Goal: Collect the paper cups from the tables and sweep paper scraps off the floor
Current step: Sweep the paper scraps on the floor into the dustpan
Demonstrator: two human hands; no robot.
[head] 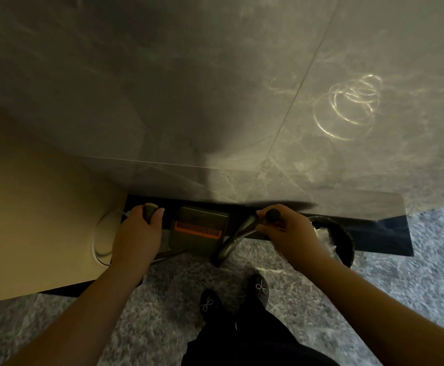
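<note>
The left hand point(136, 231) grips a pale broom handle point(150, 209); the right hand point(289, 231) grips the black-tipped handle point(273, 215) of the grey dustpan with orange comb point(201, 228) between them. Sweeping likely begins; no scraps visible.

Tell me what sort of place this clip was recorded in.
Probably an indoor public or commercial room being cleaned. The grey marbled floor and matching wall tiles, a lined bin, and a dustpan held by both hands suggest it. No tables show.
</note>
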